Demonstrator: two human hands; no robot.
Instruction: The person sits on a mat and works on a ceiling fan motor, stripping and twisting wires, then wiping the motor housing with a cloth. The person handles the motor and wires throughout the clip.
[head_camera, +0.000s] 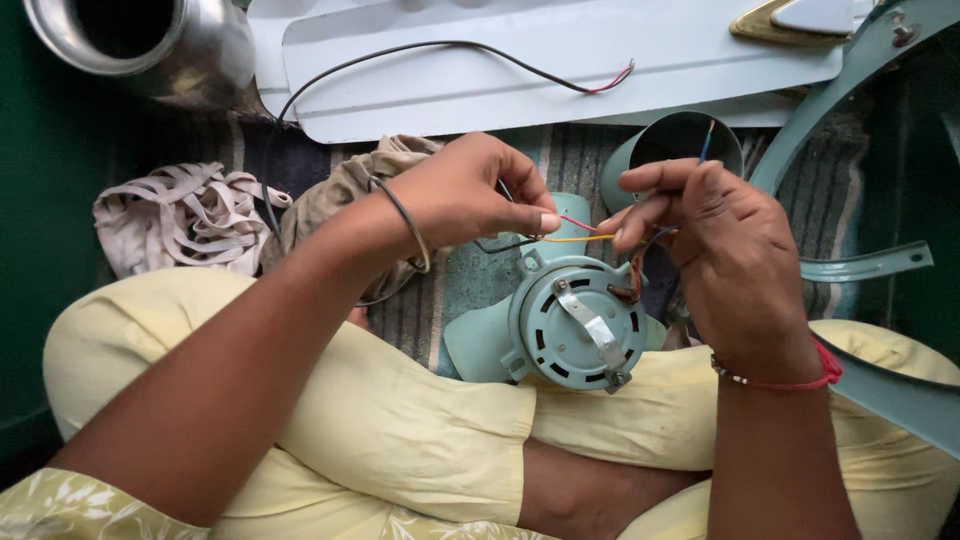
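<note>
Two hands are working one thin yellow wire (578, 238): my left hand (462, 193) is pinching its near end between thumb and forefinger, while my right hand (722, 240) is clenching the far end along with a blue lead. The wire is running taut just above the pale green fan motor (572, 325) resting on my crossed legs. I'm judging that steady, even tension matters here, without tugging the leads from the housing.

Two hands (470, 195), one fan motor (575, 325), one steel pot (150, 45).
</note>
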